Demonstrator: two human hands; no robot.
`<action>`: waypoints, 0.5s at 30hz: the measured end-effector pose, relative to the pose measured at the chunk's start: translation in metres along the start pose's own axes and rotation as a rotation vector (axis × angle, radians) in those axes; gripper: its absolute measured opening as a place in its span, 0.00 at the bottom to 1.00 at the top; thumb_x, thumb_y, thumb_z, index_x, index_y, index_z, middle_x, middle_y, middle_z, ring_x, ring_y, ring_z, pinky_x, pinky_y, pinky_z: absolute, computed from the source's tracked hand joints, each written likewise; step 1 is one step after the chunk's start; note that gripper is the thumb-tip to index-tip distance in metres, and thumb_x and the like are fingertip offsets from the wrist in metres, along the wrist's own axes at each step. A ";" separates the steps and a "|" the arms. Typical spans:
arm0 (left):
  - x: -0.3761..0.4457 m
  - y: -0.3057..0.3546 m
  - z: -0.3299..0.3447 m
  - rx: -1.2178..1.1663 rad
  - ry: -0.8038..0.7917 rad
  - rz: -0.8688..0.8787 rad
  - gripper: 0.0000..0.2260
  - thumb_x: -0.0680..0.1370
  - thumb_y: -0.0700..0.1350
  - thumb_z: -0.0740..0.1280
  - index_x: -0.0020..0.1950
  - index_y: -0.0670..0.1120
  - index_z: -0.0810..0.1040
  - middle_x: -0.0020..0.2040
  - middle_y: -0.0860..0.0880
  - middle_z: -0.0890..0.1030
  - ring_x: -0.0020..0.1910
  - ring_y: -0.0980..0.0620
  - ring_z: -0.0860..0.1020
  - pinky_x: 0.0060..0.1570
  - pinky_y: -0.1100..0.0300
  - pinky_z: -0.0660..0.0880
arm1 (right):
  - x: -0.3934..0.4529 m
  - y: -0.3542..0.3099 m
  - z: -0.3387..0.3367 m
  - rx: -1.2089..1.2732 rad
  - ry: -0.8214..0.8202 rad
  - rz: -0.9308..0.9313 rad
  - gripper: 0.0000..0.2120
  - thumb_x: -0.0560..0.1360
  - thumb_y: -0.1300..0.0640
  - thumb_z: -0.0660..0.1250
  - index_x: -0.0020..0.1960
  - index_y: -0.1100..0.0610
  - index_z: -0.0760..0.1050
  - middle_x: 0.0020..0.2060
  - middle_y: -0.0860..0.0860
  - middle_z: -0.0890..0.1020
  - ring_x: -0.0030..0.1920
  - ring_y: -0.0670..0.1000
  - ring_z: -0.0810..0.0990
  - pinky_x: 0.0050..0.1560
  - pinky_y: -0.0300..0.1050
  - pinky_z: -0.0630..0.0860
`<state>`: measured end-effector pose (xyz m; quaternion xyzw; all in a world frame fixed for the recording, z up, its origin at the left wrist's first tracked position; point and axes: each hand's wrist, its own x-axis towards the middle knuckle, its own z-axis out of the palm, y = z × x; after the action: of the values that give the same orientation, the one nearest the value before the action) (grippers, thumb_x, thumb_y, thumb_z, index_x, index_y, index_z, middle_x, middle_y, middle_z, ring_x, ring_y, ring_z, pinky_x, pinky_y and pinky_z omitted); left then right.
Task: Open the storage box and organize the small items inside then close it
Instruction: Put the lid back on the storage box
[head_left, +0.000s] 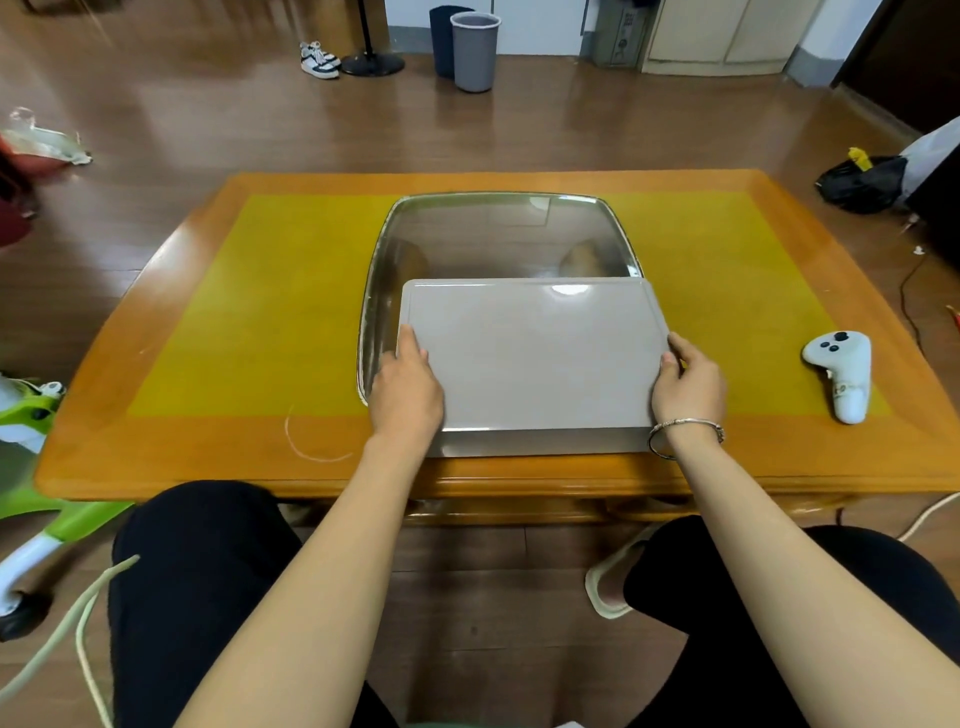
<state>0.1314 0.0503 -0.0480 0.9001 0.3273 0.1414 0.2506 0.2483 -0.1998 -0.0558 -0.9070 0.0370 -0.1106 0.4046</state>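
While the grey storage box (530, 353) lies flat at the middle of the tabletop's near edge, its lid is seen closed and it is gripped at both short sides. The left hand (408, 387) is laid over the box's left edge with the fingers curled onto the lid and the thumb hidden. The right hand (688, 382) is curled round the right edge, thumb on top, and a thin bracelet (685, 428) is worn on that wrist. The far part of the box is overlapped onto a glass panel (498, 234) set into the middle of the tabletop (260, 312), whose yellow centre is framed by an orange wooden border. A white game controller (841, 374) is placed near the right edge of the tabletop, well apart from the box. Beyond the far edge, two bins (472, 49) and a pair of shoes (318, 60) are seen on the wooden floor (208, 104).
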 end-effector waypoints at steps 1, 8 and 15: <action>0.005 0.001 0.000 0.011 0.000 0.008 0.18 0.84 0.46 0.50 0.75 0.46 0.58 0.61 0.37 0.74 0.57 0.39 0.75 0.51 0.48 0.73 | 0.004 -0.002 0.002 0.004 0.000 0.000 0.17 0.79 0.61 0.59 0.67 0.57 0.73 0.61 0.57 0.79 0.59 0.61 0.76 0.55 0.49 0.73; 0.047 0.009 0.005 0.054 -0.025 0.028 0.19 0.84 0.46 0.49 0.75 0.44 0.60 0.61 0.35 0.74 0.58 0.36 0.74 0.53 0.44 0.72 | 0.034 -0.016 0.021 -0.007 -0.008 -0.007 0.17 0.78 0.61 0.60 0.66 0.59 0.74 0.60 0.58 0.79 0.60 0.61 0.76 0.56 0.48 0.72; 0.071 0.013 0.008 0.043 -0.026 0.040 0.18 0.84 0.45 0.49 0.73 0.43 0.62 0.60 0.34 0.74 0.56 0.35 0.74 0.51 0.45 0.71 | 0.054 -0.024 0.032 -0.041 -0.011 -0.018 0.17 0.79 0.61 0.59 0.67 0.59 0.73 0.61 0.58 0.78 0.61 0.61 0.76 0.56 0.47 0.71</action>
<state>0.1942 0.0853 -0.0417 0.9134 0.3088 0.1277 0.2323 0.3078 -0.1685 -0.0493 -0.9161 0.0291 -0.1082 0.3850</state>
